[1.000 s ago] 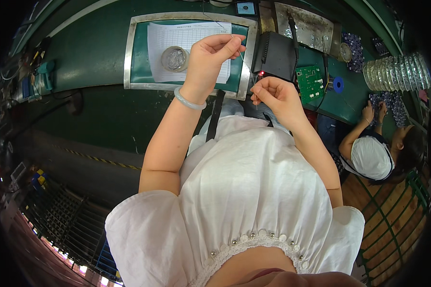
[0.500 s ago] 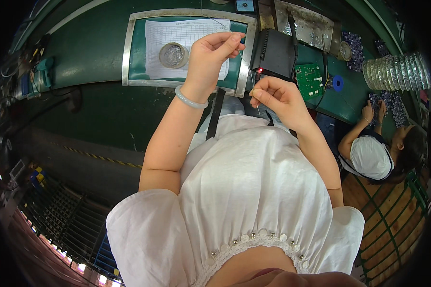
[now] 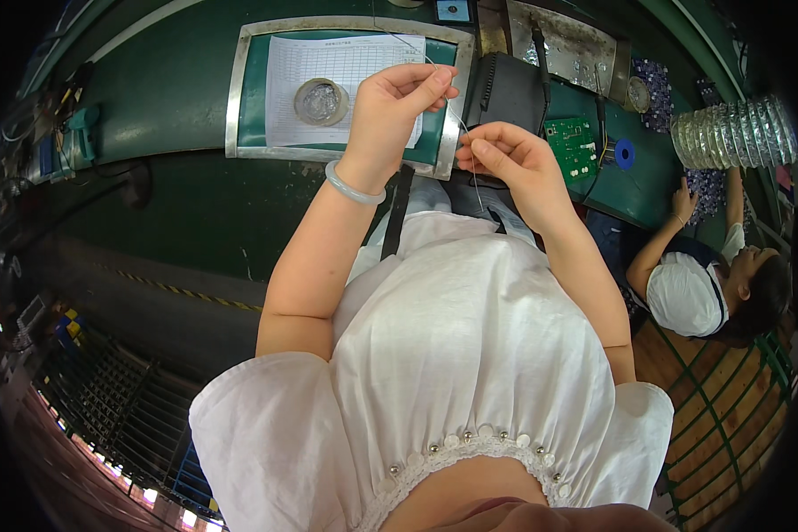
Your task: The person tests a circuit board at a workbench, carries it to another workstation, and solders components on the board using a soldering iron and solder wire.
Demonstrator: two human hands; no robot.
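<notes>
Hands (image 3: 397,113) (image 3: 505,160) pinch thin wire (image 3: 459,124); white sheet (image 3: 328,75) beyond.

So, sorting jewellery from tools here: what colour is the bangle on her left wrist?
Pale, milky green; the bangle shows best in the head view, below the left hand.

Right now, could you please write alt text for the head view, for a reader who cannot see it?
A person's left hand and right hand pinch a thin wire between them above a green workbench. Behind them lie a metal-framed tray with a paper sheet and a green circuit board.
</notes>
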